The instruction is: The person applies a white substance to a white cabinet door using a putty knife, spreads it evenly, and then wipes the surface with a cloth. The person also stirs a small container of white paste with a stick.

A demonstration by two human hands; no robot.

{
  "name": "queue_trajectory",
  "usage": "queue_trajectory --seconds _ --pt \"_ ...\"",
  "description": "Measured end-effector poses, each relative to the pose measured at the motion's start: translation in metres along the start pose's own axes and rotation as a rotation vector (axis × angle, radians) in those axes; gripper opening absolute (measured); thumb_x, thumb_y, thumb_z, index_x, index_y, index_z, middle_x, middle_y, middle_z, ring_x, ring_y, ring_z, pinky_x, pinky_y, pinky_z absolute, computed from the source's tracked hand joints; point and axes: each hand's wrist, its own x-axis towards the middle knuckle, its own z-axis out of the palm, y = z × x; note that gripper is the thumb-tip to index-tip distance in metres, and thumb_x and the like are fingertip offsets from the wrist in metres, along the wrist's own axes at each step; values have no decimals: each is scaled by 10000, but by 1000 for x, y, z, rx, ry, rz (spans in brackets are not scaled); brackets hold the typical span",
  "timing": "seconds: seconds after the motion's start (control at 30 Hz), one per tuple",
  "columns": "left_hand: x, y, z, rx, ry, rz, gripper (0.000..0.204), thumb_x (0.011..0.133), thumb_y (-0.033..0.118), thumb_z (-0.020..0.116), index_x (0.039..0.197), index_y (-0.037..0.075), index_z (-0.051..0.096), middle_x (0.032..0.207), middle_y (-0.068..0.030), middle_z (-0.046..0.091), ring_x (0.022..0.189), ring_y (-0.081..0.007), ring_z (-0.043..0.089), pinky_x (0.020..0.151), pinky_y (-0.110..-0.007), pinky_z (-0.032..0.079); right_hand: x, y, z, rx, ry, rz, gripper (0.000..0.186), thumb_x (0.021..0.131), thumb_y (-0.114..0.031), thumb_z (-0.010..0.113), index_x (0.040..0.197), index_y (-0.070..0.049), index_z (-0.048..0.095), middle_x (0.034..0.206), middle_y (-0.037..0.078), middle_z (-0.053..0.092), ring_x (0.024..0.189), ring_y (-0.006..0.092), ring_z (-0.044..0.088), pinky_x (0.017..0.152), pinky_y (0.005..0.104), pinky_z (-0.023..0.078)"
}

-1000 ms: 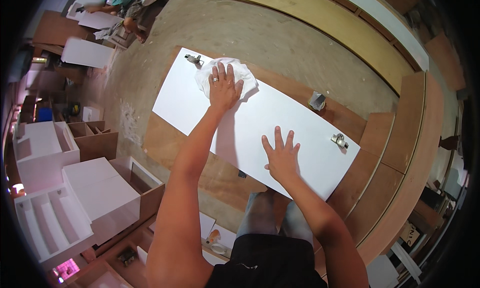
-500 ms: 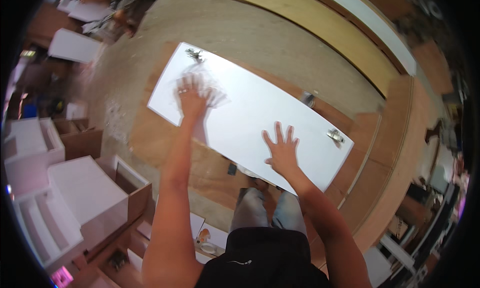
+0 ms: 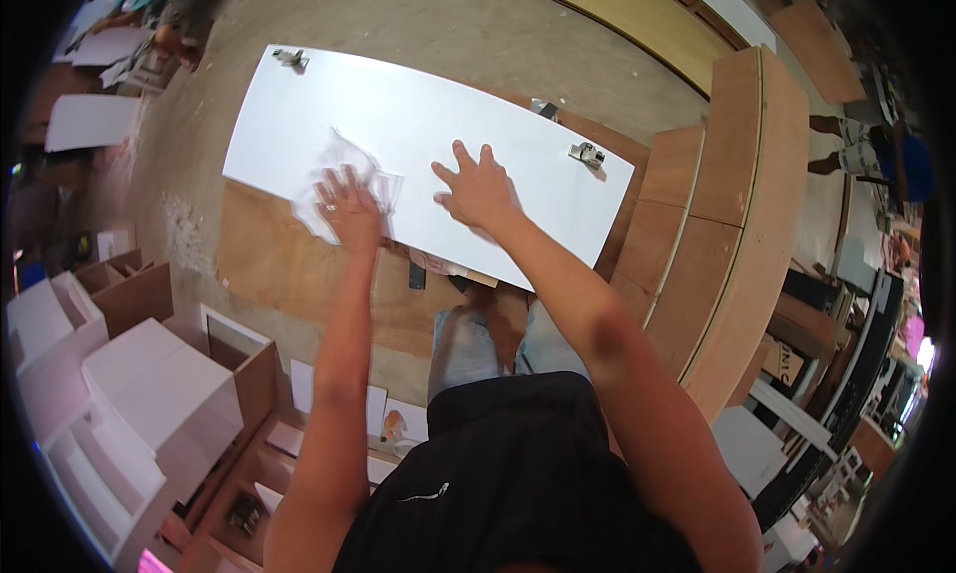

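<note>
A long white panel (image 3: 418, 105) lies in front of me, with a metal hinge (image 3: 290, 59) near its far left corner and a second hinge (image 3: 588, 155) near its right end. My left hand (image 3: 351, 213) presses a crumpled, thin white cloth (image 3: 373, 180) against the panel's near edge. The cloth is blurred, and part of it hangs past that edge. Resting on the panel to the right, my right hand (image 3: 480, 193) has its fingers spread and holds nothing.
Brown sheet board (image 3: 289, 264) lies under the panel. Long brown wooden boxes (image 3: 727, 175) stand close on the right. White cabinet boxes (image 3: 164, 374) fill the lower left. Another person (image 3: 901, 165) is at the far right; more people are at the upper left.
My left hand has drawn the cloth down to the panel's near edge. My right hand has shifted from near the right end toward the panel's middle. The view has moved too.
</note>
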Motion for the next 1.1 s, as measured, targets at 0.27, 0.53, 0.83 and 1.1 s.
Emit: queue_trajectory --seconds 0.27,0.53,0.83,1.1 --pt "-253 207 -87 -657 -752 843 437 927 155 525 1347 38 565 1488 -161 480 1426 -364 382 1187 -610 194 -3 11 -21 65 -200 -3 737 947 -739 306 1477 -257 482 1599 138 284 1353 453 396 1024 550 449" --pt "-316 144 -153 -2189 -335 -1163 533 1041 418 444 1422 47 471 1324 -127 599 1191 -260 603 1050 -432 472 -164 17 19 799 115 -240 335 942 -298 642 1132 -23 636 1147 153 629 1128 310 591 939 435 467" --pt "-333 194 -179 -847 139 -626 286 1003 295 522 999 31 631 883 -201 650 835 -401 642 745 -460 489 -313 -3 94 1767 -850 414 448 1057 -385 438 1411 -113 473 1383 71 546 1263 204 527 1043 442 420" --pt "-325 156 -179 -557 -415 -100 345 1008 348 493 873 40 570 859 -197 683 802 -421 653 703 -524 516 -309 49 124 1627 -916 404 263 1011 -185 501 1245 -81 561 1190 83 629 1047 222 641 903 444 538"
